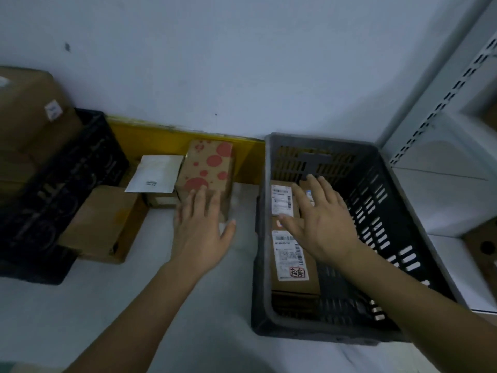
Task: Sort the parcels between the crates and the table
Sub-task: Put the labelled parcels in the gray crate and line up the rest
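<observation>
Both forearms are reaching out over the white table (80, 313). Left of the grey crate (398, 211), the left hand (200, 232) is lying flat, fingers spread, on the red-dotted box (208, 168). Inside the crate, the right hand (326, 224) is hovering, fingers apart, over the labelled parcels (289, 254).

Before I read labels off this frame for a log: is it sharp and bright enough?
Head view: dim and bluish, wide-angle bending the shelf; the black crate is motion-smeared; the label in the grey crate shows barcodes, but its print is too soft to read.
</observation>
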Action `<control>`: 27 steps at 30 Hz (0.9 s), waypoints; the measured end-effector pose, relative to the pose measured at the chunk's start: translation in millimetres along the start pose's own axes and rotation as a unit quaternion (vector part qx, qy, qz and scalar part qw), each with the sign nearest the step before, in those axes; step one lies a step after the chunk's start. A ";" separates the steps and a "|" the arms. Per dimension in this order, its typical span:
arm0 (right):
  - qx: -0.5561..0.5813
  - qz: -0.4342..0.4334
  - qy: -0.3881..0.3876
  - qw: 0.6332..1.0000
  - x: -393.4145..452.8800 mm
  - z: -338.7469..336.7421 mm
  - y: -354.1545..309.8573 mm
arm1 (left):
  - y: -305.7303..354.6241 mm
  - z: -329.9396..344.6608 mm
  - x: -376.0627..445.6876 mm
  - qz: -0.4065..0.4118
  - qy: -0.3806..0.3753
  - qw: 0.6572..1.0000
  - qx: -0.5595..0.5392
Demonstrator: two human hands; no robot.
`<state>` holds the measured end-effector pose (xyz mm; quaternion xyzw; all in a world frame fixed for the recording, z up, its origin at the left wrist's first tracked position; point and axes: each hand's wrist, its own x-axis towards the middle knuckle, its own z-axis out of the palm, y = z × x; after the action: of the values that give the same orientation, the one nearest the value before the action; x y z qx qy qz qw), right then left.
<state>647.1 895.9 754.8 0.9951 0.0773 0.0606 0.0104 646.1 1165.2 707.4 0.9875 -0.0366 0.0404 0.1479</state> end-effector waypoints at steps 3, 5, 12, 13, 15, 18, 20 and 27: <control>0.018 -0.034 0.037 0.999 2.2 -13.4 -52.0 | -46.5 -7.4 -3.5 -0.020 0.011 1.000 0.008; 0.025 -0.044 0.022 0.998 3.3 -12.1 -94.4 | -86.0 -13.4 -10.1 -0.043 0.012 0.999 0.008; 0.090 -0.048 -0.073 0.992 10.2 49.7 -256.5 | -236.0 -27.0 -42.2 -0.122 -0.047 0.991 0.012; 0.089 -0.041 -0.097 0.990 10.9 62.3 -275.8 | -253.6 -27.6 -44.0 -0.131 -0.058 0.990 0.016; 0.084 -0.032 -0.141 0.986 9.5 84.2 -308.7 | -282.1 -26.9 -47.6 -0.144 -0.078 0.986 0.014; 0.072 -0.030 -0.186 0.979 8.6 107.4 -343.6 | -308.2 -22.4 -43.7 -0.155 -0.106 0.982 0.002; 0.067 -0.023 -0.206 0.976 13.6 116.8 -356.8 | -316.6 -18.2 -33.8 -0.156 -0.124 0.980 -0.005; 0.072 -0.004 -0.230 0.971 37.9 138.6 -364.2 | -330.7 11.9 1.4 -0.188 -0.199 0.961 -0.027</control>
<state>645.6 1259.9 610.8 0.9802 0.0813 -0.1753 -0.0433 676.2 1476.9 600.5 0.9603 0.1196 -0.1867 0.1692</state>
